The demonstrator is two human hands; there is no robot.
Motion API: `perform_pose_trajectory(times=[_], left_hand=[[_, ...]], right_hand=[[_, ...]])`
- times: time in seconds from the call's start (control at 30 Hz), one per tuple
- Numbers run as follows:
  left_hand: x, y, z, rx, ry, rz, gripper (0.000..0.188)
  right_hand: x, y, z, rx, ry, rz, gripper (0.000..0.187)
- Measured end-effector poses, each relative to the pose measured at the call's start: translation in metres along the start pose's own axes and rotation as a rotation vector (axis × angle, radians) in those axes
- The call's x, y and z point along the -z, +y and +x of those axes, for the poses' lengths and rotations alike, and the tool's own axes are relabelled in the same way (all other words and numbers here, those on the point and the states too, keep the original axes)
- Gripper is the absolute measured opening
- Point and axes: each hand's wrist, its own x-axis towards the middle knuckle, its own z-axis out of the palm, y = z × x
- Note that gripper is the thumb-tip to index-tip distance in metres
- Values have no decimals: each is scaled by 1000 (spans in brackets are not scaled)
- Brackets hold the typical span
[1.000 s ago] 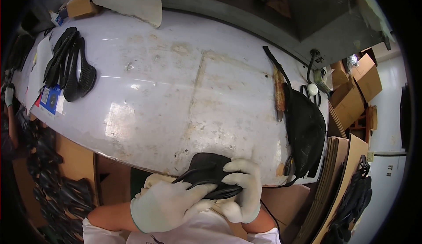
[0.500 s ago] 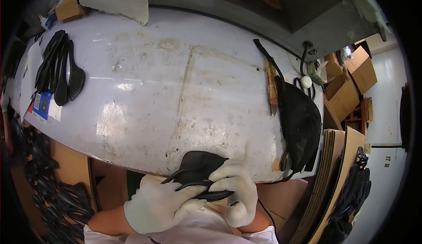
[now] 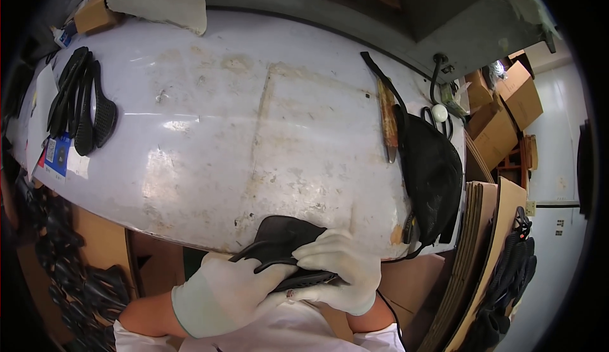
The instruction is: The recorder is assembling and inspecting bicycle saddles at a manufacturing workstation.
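Note:
Both gloved hands grip a black bicycle saddle piece (image 3: 288, 232) at the table's near edge, close to my body. Its broad, smooth end points away from me, and a dark ridged edge shows below. My left hand (image 3: 238, 292) closes on its left side, with the fingertips tucked under a raised black edge. From the right, my right hand (image 3: 342, 266) folds its fingers over the piece, with the thumb low near the ridged edge. Both gloves are pale, and the right thumb's tip has a dark spot. The gloves hide much of the piece.
Several black saddle-shaped pieces (image 3: 104, 107) lie at the table's left end. A black bag (image 3: 434, 174) and a rusty-handled knife (image 3: 387, 120) are on the right. Stacked cardboard (image 3: 479, 225) stands beside the table; a grey machine housing (image 3: 317, 3) borders its far side.
My right hand has turned; its thumb has moved left and in beneath the piece, and the fingers reach farther across it. My left hand has shifted slightly, still gripping.

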Motion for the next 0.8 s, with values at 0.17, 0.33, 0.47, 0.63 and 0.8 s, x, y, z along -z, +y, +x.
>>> perform_pose_trajectory(times=[0.17,0.33,0.47,0.63,0.8], left_hand=[[-7,20,-1,153,-90,291,41],[-18,33,-4,242,-48,379,42],[-8,-2,-5,12,148,34,40],[-14,-27,-30,310,57,-1214,16],[-42,-25,-34,231,52,-1590,28]], right_hand=[[8,-5,7,-104,-32,49,46],[13,-3,6,-148,-56,161,37],[3,-8,14,-102,-84,6,51],[-21,7,0,-227,80,813,72],[-37,6,-13,-78,221,622,67]])
